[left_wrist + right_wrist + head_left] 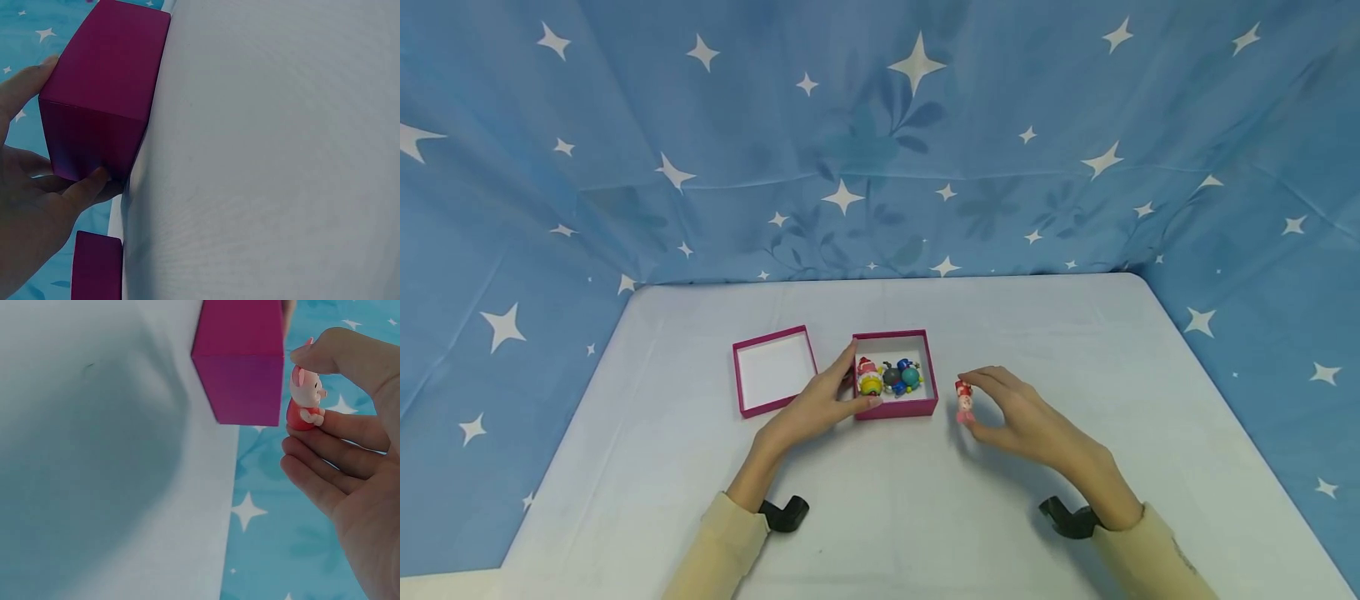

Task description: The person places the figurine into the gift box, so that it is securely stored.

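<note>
My right hand (1026, 421) pinches a small pig figurine (305, 394), pink with a red body, between thumb and fingers. It is to the right of an open magenta box (904, 408). My left hand (820, 404) grips that box at its left side, the thumb by the front wall and a finger along the left wall. Inside the box are several toy figurines: a yellow and red one (870, 379) at the left and dark, blue and teal ones (910, 377) beside it. The left wrist view shows the box's outer walls (103, 62) but not its contents.
Left of the box, partly behind my left hand, lies a shallow magenta-edged lid (775, 371), white inside. Both stand on a white-covered table (880, 517). A blue curtain with stars (842, 125) surrounds the table's back and sides.
</note>
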The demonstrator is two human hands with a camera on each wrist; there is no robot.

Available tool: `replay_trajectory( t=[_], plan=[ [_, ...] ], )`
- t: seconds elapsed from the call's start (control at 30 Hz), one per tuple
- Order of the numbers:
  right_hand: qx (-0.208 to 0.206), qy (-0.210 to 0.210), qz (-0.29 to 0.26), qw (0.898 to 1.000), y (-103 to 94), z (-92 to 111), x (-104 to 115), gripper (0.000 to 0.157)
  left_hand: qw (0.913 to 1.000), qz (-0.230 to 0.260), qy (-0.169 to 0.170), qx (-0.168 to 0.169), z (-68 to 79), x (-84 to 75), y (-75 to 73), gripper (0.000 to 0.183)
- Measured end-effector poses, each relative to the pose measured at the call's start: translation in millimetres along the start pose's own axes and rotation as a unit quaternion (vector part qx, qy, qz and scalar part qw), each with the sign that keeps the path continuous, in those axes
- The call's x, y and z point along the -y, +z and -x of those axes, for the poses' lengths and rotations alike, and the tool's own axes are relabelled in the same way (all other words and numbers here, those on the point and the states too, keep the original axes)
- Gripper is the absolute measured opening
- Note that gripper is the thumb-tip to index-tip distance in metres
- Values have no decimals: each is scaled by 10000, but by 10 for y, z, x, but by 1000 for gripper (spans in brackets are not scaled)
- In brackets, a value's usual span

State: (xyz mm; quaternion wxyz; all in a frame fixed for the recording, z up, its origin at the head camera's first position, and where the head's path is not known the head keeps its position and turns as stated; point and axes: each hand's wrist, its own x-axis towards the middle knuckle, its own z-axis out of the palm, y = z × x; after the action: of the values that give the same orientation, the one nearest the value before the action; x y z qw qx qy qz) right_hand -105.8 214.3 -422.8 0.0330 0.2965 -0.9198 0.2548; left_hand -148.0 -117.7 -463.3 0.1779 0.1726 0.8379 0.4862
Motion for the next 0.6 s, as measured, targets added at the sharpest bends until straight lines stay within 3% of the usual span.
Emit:
replay_trajectory(
  t=[0.6],
  plan=[
    [-9,-235,9,9997,-3,-467,202,60,10000,-24,-15,-38,9,-21,3,104]
  ],
)
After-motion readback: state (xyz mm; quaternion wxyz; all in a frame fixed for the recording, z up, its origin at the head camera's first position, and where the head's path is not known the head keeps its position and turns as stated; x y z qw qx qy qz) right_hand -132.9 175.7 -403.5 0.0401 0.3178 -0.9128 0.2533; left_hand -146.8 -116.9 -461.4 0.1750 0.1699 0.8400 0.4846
